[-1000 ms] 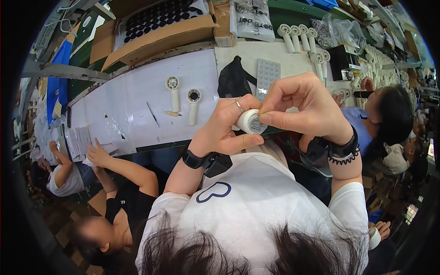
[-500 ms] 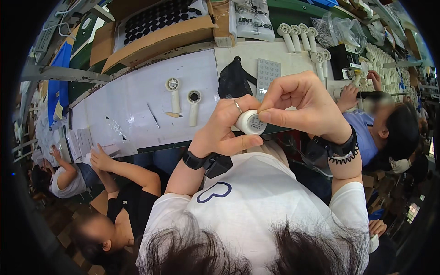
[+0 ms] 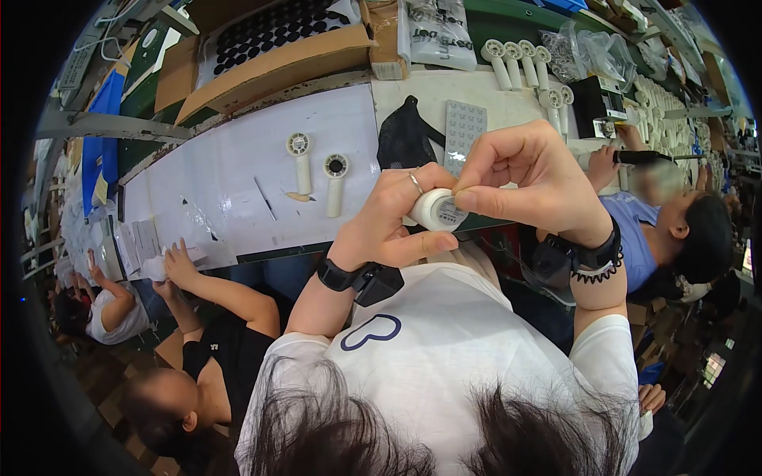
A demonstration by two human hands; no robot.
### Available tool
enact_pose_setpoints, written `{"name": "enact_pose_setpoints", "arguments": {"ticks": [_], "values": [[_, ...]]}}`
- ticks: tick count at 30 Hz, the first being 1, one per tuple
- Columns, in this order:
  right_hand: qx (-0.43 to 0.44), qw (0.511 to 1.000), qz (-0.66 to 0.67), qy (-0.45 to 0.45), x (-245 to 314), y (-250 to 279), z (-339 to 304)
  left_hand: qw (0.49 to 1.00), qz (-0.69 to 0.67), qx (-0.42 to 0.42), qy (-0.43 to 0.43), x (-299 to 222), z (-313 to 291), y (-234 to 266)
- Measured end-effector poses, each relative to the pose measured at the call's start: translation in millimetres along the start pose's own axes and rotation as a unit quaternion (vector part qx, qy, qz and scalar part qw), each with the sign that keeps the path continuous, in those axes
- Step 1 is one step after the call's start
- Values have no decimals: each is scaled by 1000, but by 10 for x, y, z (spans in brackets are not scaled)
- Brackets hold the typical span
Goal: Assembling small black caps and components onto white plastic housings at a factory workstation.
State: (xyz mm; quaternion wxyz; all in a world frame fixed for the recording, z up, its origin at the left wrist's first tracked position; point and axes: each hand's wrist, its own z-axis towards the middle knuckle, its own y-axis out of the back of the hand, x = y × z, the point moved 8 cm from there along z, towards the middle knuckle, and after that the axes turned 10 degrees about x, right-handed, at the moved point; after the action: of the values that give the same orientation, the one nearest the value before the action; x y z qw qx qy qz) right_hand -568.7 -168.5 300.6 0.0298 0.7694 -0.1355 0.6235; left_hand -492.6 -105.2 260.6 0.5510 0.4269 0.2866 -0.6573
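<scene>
My left hand [image 3: 397,214] is wrapped round a white cylinder [image 3: 432,208], its round end tilted toward me. It looks like the handle of a small handheld fan, but its far part is hidden in my palm. On that end sits a round grey printed label [image 3: 452,213]. The thumb and forefinger of my right hand [image 3: 512,178] are pinched at the label's upper edge; what lies between the fingertips is too small to make out. Beyond my hands are a sheet of grey labels [image 3: 465,131] and a black mesh pouch [image 3: 405,135].
Two white handheld fans without covers [image 3: 334,186] lie on the white tabletop [image 3: 238,174], beside a thin pen-like tool [image 3: 265,198]. More fans [image 3: 512,63] stand at the back right. An open carton [image 3: 278,71] holds black round parts. Co-workers sit on both sides.
The white cylinder has turned and tipped slightly in my left hand. My right fingertips have shifted a little rightward along its end. Both hands otherwise stay in place.
</scene>
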Motion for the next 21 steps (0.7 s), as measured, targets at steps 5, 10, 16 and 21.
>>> {"name": "enact_pose_setpoints", "arguments": {"ticks": [5,10,16,21], "values": [[5,1000,-8,-1,-18,-8,-10,1000,3,1,-3,-2,-8,-12],[10,1000,-19,-9,-38,-20,-18,1000,-7,8,12,2,-9,-29],[8,999,-35,-7,-34,-20,-30,1000,2,11,16,13,-15,-50],[-8,996,-92,-2,-17,-21,-45,1000,9,8,12,33,-31,-59]]}}
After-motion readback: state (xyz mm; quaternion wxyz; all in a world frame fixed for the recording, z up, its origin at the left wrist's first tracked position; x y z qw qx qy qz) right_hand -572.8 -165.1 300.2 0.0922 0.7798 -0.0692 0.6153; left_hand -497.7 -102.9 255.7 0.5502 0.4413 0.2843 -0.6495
